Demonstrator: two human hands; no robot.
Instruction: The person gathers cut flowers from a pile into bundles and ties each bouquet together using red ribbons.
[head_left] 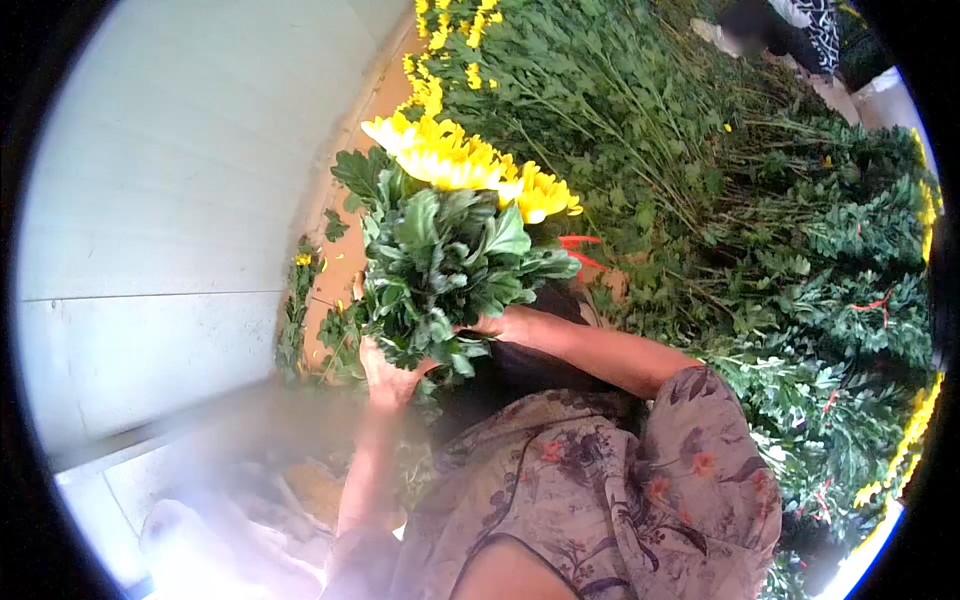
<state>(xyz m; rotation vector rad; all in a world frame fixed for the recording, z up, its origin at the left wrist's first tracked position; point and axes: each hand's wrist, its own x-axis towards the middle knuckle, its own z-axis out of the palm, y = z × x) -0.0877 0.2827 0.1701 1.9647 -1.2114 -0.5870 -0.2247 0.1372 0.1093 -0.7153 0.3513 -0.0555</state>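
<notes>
A bunch of yellow flowers (450, 158) with thick green leaves (450, 250) stands upright in front of my body. Around its lower left side my left hand (390, 372) is closed, its fingers partly covered by leaves. My right hand (492, 325) grips the same bunch from the right, with its fingertips hidden among the foliage. The stems below the leaves cannot be seen. Red ties (585, 250) show just right of the bunch.
Many leafy stems (640, 130) lie across the right side, with tied bunches (850, 300) at the far right. A pale wall (160, 200) stands on the left. Another person's dark clothing (765, 30) shows at the top right. Loose leaves (335, 225) lie on the brown floor (345, 260).
</notes>
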